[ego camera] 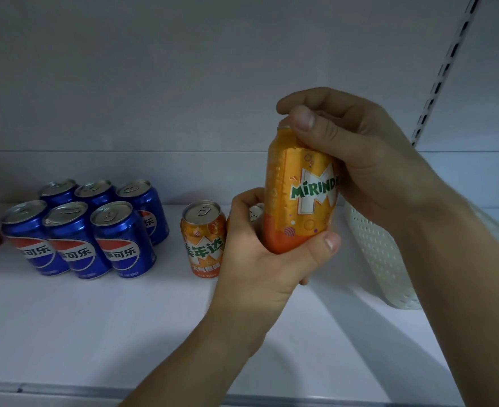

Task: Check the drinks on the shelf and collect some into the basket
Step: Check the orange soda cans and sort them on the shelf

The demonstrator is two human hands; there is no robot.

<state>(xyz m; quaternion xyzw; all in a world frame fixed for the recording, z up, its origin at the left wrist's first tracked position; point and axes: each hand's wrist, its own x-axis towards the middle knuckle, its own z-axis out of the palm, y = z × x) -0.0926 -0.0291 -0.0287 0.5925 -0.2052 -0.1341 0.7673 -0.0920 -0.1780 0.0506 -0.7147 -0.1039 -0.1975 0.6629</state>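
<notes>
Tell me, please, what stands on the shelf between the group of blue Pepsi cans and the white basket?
In the head view, an orange Mirinda can stands there, with a second can mostly hidden behind the left hand.

The orange can (301, 195) held up in both hands reads "MIRINDA" in green letters across a large white "M" (the last letter is partly cut off by the right hand (368, 160)). The orange can on the shelf (204, 239) carries the Chinese characters "美年达" in green, with smaller print below that is too blurred to read. The front blue cans (75, 239) show the red, white and blue Pepsi globe with "可乐" legible in blue; the first characters curve out of sight.
</notes>
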